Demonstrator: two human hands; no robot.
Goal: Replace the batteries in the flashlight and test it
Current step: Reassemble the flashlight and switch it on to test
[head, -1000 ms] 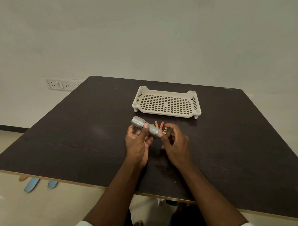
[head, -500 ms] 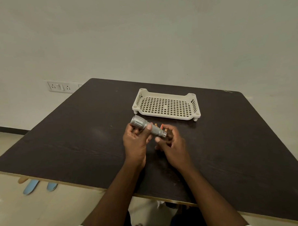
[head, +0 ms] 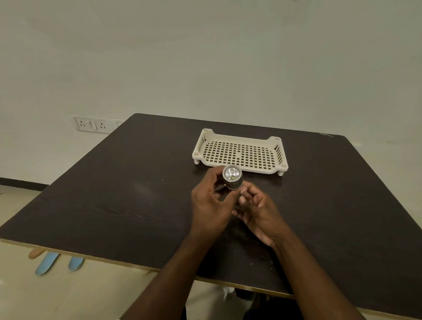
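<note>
the flashlight (head: 232, 177) is held up above the dark counter (head: 115, 192), tilted so its lens end faces the camera; the round reflector and the small bulb at its centre show clearly, and the bulb gives no visible glow. its body runs down and away behind the head, mostly hidden by fingers.

the left hand (head: 210, 205) is clasped around the flashlight from the left side, with the thumb and fingers curled on the barrel just under the head. the right hand (head: 258, 209) sits just beside it on the right and lower, fingers bent, its fingertips touching the lower part of the flashlight; it is too hidden to tell how firmly it grips, or whether it holds anything else.

behind the hands, toward the far side of the counter, stands a cream plastic tray (head: 240, 138) with a perforated bottom and short feet, nothing lying in it. the flashlight head overlaps the tray's near edge in the view but is raised above the counter and apart from it.

a socket plate (head: 92, 124) is on the wall at the left. under the counter's near left edge, blue slippers (head: 47, 262) lie on the floor.
</note>
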